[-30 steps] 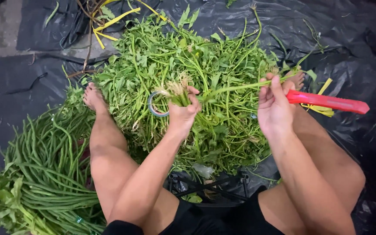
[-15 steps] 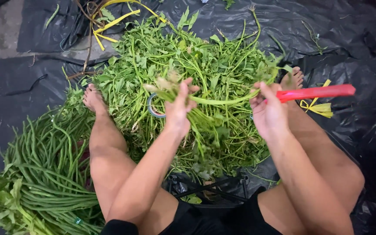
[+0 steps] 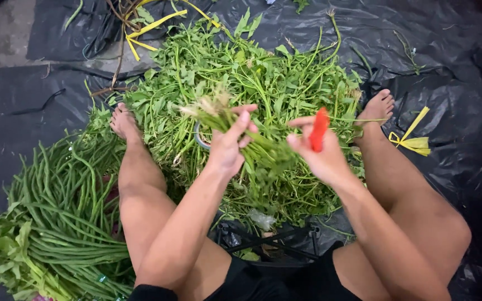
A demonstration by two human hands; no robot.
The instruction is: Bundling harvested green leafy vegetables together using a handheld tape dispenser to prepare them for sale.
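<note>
I see yellow ties (image 3: pixel 411 140) on the black plastic sheet (image 3: pixel 447 50), just beside the right foot. My left hand (image 3: pixel 230 147) is clenched around a bunch of green stems (image 3: pixel 218 114), held above the big pile of greens (image 3: pixel 252 72). My right hand (image 3: pixel 322 156) grasps a red handle (image 3: pixel 319 129), close to the bunch. Long beans (image 3: pixel 57 212) lie at the left.

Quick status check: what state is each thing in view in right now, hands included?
Left hand: closed around a bunch of green leafy stems, held up.
Right hand: gripping a red-handled tool, handle pointing up; blade not visible.
Heap of loose leafy greens: spread out on the black plastic sheet.
Long green beans: lying in a pile.
Yellow tie strip: lying knotted on the sheet.
</note>
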